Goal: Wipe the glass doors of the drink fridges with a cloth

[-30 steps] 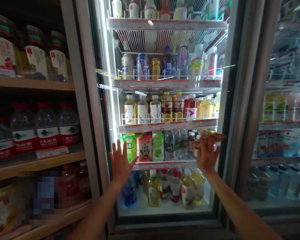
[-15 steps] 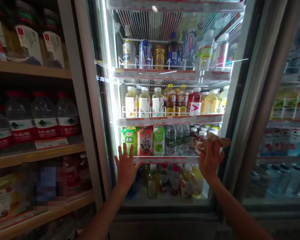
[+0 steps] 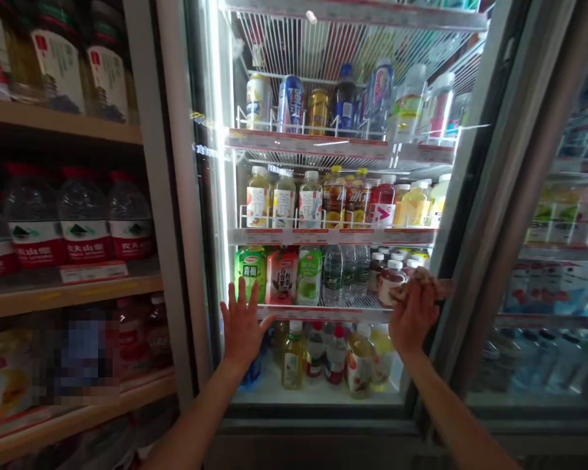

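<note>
A glass fridge door (image 3: 318, 395) fills the middle of the view, with drinks behind it. My left hand (image 3: 242, 326) is spread flat against the glass at the lower left, in front of the green carton-like bottle (image 3: 251, 264). Nothing is in that hand. At the lower right, my right hand (image 3: 414, 316) grips a crumpled brownish cloth (image 3: 416, 285) and presses it to the glass near the door's right frame. Part of the cloth is hidden by the fingers. Small dark-red bottles (image 3: 391, 282) show through the glass beside it.
Wooden shelves (image 3: 142, 284) with red-capped water bottles (image 3: 83, 215) stand close on the left. A thick metal door frame (image 3: 507, 215) runs along the right, and another glass-fronted cooler (image 3: 563, 261) lies beyond it. Wire shelves (image 3: 333, 238) hold bottles and cans inside.
The view has shifted slightly. My right hand and the cloth have moved only a little on the glass; the left hand stays spread in nearly the same place.
</note>
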`<state>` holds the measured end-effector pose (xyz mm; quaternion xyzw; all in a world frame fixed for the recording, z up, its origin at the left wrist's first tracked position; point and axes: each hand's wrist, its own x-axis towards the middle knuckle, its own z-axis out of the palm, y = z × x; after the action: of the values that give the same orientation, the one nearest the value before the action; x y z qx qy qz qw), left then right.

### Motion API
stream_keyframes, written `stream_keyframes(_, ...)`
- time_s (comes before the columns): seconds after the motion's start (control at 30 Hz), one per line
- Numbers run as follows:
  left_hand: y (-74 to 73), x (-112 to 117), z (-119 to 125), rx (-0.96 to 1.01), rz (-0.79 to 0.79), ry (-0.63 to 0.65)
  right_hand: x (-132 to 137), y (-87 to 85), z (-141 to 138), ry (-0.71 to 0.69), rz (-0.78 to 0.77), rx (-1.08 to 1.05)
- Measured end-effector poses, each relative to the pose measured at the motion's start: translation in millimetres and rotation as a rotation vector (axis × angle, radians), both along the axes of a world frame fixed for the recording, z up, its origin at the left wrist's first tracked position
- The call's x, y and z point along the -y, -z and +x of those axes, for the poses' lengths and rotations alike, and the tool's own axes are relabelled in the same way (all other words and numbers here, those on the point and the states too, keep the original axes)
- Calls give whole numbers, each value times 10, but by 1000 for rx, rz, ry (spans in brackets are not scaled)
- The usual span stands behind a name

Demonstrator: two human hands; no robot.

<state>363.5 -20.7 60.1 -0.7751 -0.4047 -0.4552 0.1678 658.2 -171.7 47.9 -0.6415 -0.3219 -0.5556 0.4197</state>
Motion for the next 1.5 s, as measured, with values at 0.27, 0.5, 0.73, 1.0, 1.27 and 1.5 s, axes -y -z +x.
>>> stream_keyframes(0.27,-16,14,-7,8,30,-12,5,291,-252,-121,-363,257)
stream_keyframes(0.5,31,-29,7,24,31,27,93,137,-38,-43,-169,98)
stream_keyframes(0.73,-133,4,-45,58,101,25,-15,-405,119,-55,-84,86)
stream_keyframes(1.0,-681,8,207,123,33,26,-139,-791,-133,-184,-406,398)
stream_keyframes(1.27,-623,-9,214,84,44,20,-114,-1339,245,-29,103,-36)
stream_keyframes(1.5,-759,-27,133,109,78,13,-115,-1288,43,-132,-296,321)
